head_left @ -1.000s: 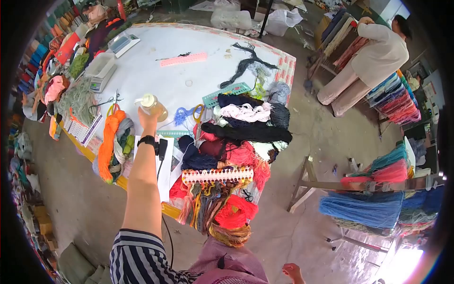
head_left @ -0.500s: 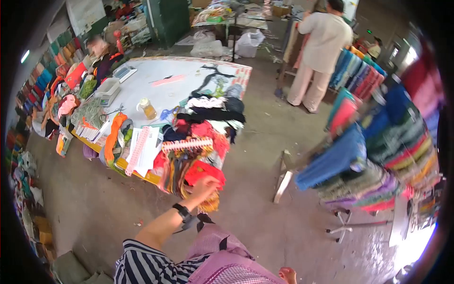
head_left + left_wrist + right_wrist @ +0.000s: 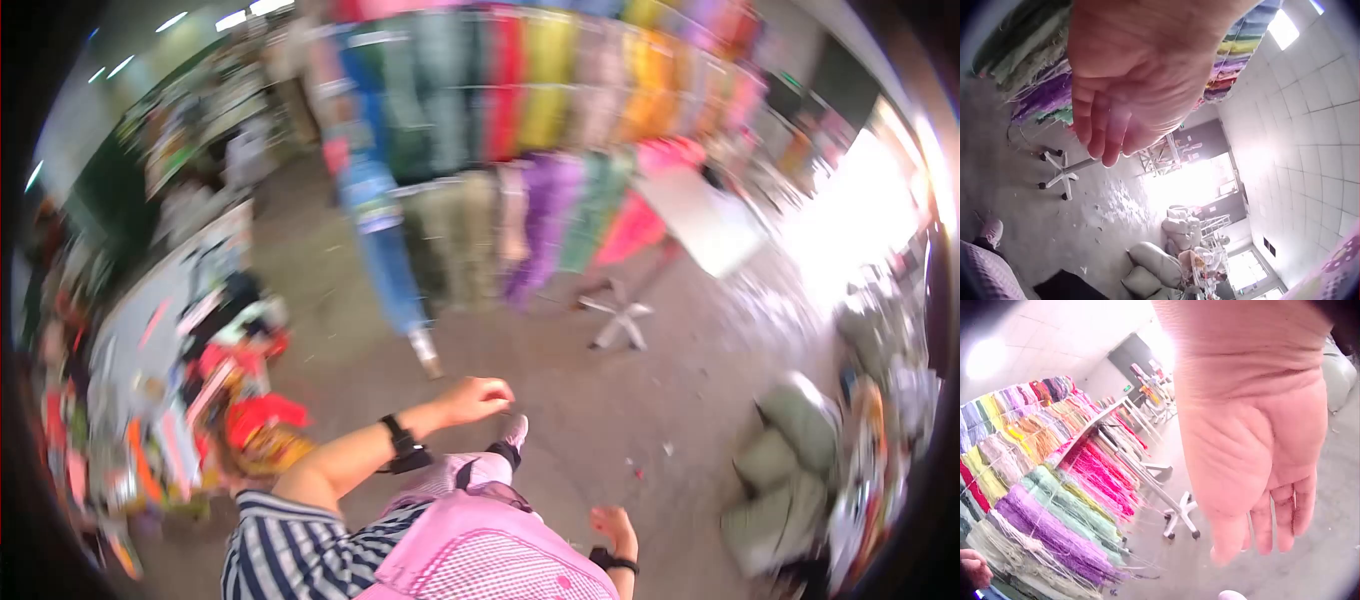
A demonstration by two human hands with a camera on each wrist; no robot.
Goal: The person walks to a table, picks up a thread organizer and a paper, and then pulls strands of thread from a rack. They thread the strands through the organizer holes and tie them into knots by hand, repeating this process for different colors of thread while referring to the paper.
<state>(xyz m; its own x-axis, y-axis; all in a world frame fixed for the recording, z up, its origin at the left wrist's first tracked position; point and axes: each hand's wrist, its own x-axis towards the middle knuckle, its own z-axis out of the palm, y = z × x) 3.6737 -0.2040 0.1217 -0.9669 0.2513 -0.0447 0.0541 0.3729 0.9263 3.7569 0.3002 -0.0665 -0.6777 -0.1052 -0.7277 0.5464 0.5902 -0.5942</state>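
My left hand (image 3: 476,400), with a black band at its wrist, is held out in front of my body over the floor. Its fingers bend loosely around nothing, and in the left wrist view the palm (image 3: 1147,69) is bare. Low at the right of the head view hangs my right hand (image 3: 613,528), away from any object. The right wrist view shows its relaxed fingers (image 3: 1285,515) pointing down with nothing in them. Nearest ahead are racks of coloured yarn hanks, including a purple hank (image 3: 1054,540), blurred in the head view.
A white-topped table (image 3: 130,335) with red yarn (image 3: 262,415) stands to the left. Ahead, a wheeled stand (image 3: 615,315) sits beneath a pale board (image 3: 705,220). Stuffed green sacks (image 3: 790,480) lie on the floor at right. One foot (image 3: 516,430) is forward.
The left hand held a bottle on the table, then let it go and passed over the red yarn. My view has swung right, from the table to the yarn racks.
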